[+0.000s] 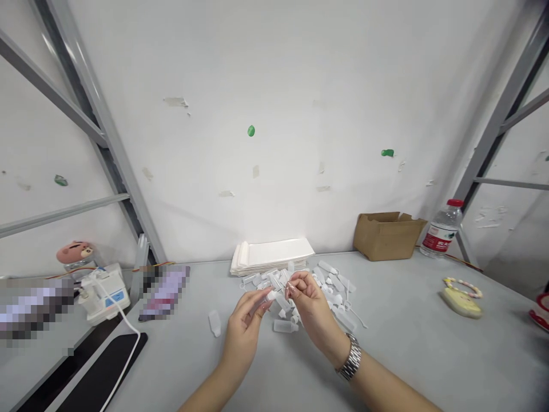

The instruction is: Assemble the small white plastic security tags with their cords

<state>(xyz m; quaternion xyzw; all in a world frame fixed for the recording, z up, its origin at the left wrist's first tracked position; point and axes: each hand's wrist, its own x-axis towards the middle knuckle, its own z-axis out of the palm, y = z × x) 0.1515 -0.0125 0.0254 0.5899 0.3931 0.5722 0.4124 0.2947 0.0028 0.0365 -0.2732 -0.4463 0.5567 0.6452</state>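
My left hand (245,317) is closed around a small squeeze bottle (271,295), its white tip pointing right. Just beside that tip is my right hand (306,300), its thumb and fingers pinched together; whatever they hold is too small to make out. A metal-banded watch is on the right wrist. Behind and beneath both hands spreads a pile of small translucent squeeze bottles (343,317) and loose white caps. One bottle (285,326) lies at the pile's near edge, and another (214,324) lies apart, left of my left hand.
A stack of white sheets or bags (274,250) lies against the wall. Further right stand an open cardboard box (388,237) and a water bottle (441,232). A yellow item (461,302) with a beaded loop lies right; a power strip (105,294) with a white cable sits left.
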